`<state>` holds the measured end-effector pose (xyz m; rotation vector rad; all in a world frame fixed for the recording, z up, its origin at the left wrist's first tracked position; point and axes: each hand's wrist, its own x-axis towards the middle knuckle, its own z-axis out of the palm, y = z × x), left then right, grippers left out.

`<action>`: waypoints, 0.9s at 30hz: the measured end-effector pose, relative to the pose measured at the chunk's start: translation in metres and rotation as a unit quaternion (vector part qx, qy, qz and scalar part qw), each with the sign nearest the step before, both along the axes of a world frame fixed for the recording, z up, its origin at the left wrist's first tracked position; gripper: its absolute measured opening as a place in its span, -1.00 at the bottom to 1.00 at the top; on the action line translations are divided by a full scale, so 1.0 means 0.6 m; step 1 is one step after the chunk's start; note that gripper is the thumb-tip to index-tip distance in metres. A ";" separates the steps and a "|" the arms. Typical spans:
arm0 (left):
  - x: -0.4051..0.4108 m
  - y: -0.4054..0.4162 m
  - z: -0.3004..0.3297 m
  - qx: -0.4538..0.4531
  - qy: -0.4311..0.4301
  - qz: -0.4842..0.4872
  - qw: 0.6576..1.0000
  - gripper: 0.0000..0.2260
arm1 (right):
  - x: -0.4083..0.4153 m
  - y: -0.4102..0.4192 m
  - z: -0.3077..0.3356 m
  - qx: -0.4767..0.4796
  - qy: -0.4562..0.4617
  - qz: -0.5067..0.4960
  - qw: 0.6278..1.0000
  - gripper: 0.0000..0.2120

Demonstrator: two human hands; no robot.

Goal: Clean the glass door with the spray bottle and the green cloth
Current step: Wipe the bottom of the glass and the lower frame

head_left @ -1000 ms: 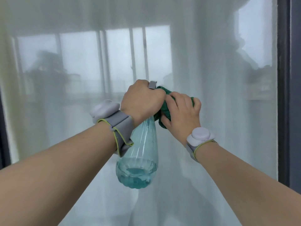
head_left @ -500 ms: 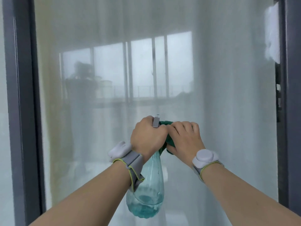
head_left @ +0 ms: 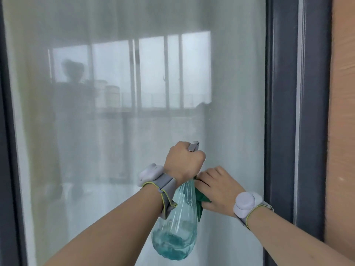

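Seemingly early stage: spray bottle [head_left: 175, 225] clenched by left hand [head_left: 184, 163], nozzle aimed at glass door [head_left: 115, 131]. Green cloth [head_left: 202, 197] bunched under right hand [head_left: 217, 187] fingers, beside bottle. No wet streaks clearly seen on glass; spraying and wiping judged mostly left.

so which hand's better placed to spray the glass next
Left. The left hand already grips the spray bottle at its head, nozzle toward the glass door. The right hand is busy holding the green cloth beside the bottle, so it likely wipes afterwards.
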<state>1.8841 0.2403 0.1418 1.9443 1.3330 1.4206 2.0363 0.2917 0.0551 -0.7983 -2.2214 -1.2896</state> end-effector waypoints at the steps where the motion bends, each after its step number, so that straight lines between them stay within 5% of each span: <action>1: 0.017 -0.003 -0.004 -0.009 0.002 0.009 1.000 -0.82 | 0.020 -0.006 -0.010 0.006 -0.005 0.000 1.000 -0.57; 13: -0.014 -0.009 0.005 0.046 -0.047 0.086 0.994 -0.80 | -0.014 0.057 0.049 0.107 0.028 -0.011 0.994 -0.58; 20: -0.035 -0.009 0.074 0.100 -0.050 0.126 0.986 -0.85 | -0.025 0.063 0.300 0.172 0.219 -0.089 0.956 -0.59; 27: -0.004 0.014 0.064 0.101 -0.052 0.102 0.988 -0.87 | 0.033 0.065 0.231 0.180 0.452 -0.070 0.871 -0.60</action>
